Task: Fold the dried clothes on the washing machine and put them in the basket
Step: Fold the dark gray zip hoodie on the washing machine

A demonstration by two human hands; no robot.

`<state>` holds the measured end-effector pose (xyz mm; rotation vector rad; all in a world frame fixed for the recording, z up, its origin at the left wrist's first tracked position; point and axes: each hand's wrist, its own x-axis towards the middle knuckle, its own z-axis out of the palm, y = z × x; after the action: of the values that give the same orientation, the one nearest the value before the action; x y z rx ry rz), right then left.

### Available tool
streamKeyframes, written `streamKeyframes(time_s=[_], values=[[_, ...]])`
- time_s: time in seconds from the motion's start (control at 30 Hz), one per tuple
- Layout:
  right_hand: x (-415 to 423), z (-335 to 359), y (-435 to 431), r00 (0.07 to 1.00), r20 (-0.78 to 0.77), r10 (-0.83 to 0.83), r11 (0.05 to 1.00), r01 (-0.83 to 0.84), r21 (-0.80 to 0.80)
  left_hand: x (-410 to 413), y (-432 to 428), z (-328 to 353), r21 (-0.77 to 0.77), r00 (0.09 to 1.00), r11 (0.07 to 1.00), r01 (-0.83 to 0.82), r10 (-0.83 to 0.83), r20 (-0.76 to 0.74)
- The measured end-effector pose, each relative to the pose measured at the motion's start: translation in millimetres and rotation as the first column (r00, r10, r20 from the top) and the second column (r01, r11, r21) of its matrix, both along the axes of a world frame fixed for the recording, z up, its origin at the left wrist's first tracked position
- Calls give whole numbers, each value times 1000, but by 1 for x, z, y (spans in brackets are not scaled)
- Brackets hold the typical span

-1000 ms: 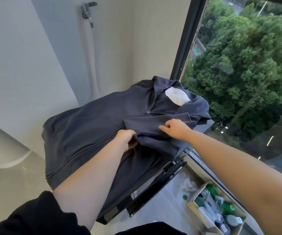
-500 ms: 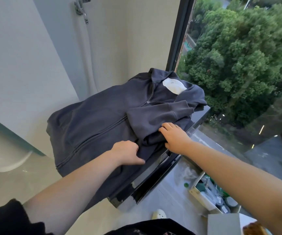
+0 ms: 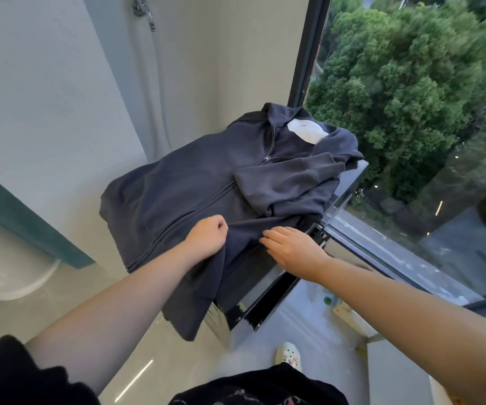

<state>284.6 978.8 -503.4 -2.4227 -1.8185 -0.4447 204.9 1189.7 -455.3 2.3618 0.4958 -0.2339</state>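
The grey jacket (image 3: 177, 194) lies spread on the washing machine (image 3: 268, 302) at mid-frame, its sleeve (image 3: 282, 182) already folded across the chest; both hands have dropped from that sleeve to the hem at lower centre; the left hand (image 3: 206, 238) has its grip clamped on hem cloth; the right hand (image 3: 291, 248) rests flat, fingers straight; probably the body fold comes next; no basket shows.

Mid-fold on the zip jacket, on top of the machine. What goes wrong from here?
1. Part of the jacket hangs past the front edge of the washing machine. Only the left hand grips it, so a pull may drag it off.
2. The hanging cloth lies beside a black drawer that sticks out and may snag there.
3. The sleeve lies loosely folded near the window-side edge. The right hand only rests flat, so the fold may shift.
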Motion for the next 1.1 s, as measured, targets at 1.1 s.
streamKeyframes(time_s=[1.1], values=[[-51,45,40,982,-108,154,956,-176,-235,0,37,20,-32,955,974,225,-214,203]])
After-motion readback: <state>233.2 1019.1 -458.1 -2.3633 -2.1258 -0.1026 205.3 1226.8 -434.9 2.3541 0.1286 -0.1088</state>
